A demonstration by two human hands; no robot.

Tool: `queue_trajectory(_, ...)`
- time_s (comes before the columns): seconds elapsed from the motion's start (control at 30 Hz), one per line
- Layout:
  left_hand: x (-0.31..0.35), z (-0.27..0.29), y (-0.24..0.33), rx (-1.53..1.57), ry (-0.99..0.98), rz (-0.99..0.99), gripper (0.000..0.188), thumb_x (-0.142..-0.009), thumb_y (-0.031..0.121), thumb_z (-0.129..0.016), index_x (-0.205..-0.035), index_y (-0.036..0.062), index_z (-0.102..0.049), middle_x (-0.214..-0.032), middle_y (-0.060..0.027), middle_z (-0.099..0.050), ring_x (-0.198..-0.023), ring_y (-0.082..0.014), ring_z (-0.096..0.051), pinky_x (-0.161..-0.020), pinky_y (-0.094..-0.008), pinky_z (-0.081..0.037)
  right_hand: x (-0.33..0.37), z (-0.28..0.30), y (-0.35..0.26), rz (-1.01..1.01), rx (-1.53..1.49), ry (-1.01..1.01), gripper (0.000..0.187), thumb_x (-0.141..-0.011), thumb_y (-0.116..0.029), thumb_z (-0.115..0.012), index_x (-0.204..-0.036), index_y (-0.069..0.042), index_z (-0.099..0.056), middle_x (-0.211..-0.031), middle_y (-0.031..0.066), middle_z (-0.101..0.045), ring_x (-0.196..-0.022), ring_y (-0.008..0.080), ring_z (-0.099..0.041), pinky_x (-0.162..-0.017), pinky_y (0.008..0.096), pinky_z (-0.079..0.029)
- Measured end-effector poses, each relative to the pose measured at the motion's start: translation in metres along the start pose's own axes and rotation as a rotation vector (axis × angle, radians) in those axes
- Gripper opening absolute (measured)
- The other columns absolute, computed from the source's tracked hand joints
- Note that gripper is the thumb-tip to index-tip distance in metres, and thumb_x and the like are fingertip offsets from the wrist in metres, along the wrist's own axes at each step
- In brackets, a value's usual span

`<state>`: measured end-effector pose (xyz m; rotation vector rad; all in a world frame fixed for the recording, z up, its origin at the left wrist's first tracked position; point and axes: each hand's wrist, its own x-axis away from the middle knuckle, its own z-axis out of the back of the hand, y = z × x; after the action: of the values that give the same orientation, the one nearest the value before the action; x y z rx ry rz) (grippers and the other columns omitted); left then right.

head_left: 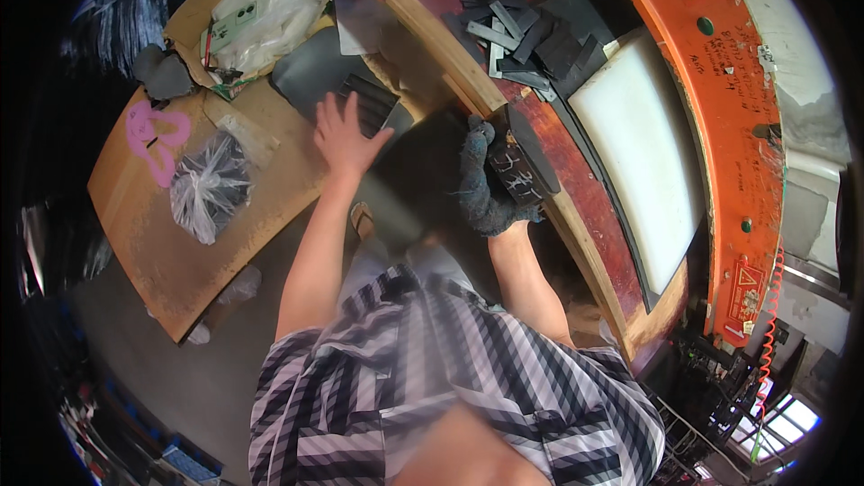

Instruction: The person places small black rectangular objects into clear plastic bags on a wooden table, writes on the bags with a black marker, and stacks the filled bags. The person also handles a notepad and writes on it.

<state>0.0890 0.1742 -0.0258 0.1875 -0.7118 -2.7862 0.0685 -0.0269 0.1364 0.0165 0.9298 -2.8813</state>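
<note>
Gripping a black block (520, 162), the gloved right hand (486, 189) clasps it; left hand (345, 137) spread open over dark sheets (364, 101).

Stack (367, 101): dark, ribbed, flat rectangular pieces lying in a low pile just left of centre in the upper half of the frame, on a grey sheet over brown cardboard. Its near edge is covered by the spread fingers of the bare left hand (345, 137).

Block (520, 158): a bundle of thin black strips pressed together into a thick slab, tilted, with pale scratch marks on its side face. It lies at centre frame against a wooden edge, clasped from the left by the gloved right hand (481, 182).
</note>
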Motion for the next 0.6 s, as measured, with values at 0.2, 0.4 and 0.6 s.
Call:
queue_trajectory(0.2,-0.011,-0.015,-0.004,-0.141,-0.191,-0.053,0.097,-0.064,0.066,-0.068,-0.143,0.0194,-0.033,-0.151,-0.0203,-0.017,-0.139,-0.0407,-0.014,-0.105,-0.0585,-0.019,-0.001,-0.017,-0.023,-0.093,-0.248,-0.093,0.04,-0.094,-0.022,-0.05,-0.123,0.006,-0.051,-0.112,0.0193,-0.06,-0.103,0.0285,-0.06,-0.096,0.0397,-0.049)
queue_trajectory(0.4,-0.024,-0.026,-0.002,-0.113,-0.122,0.047,0.101,-0.062,0.062,-0.072,-0.143,0.0184,-0.031,-0.151,-0.0237,-0.014,-0.139,-0.0422,-0.012,-0.104,-0.0599,-0.019,-0.006,-0.031,-0.015,0.093,-0.061,-0.036,0.029,-0.085,-0.021,-0.056,-0.105,0.0,-0.056,-0.102,0.0156,-0.059,-0.096,0.0298,-0.058,-0.084,0.0411,-0.046)
queue_trajectory(0.6,-0.038,-0.026,0.005,-0.16,-0.259,0.174,0.112,-0.056,0.064,-0.075,-0.147,0.0226,-0.022,-0.151,-0.0241,-0.011,-0.139,-0.043,-0.01,-0.103,-0.0614,-0.02,-0.03,-0.016,-0.034,0.273,0.169,0.019,0.022,-0.07,-0.019,-0.063,-0.087,-0.005,-0.059,-0.09,0.0123,-0.059,-0.088,0.0324,-0.057,-0.07,0.0412,-0.044)
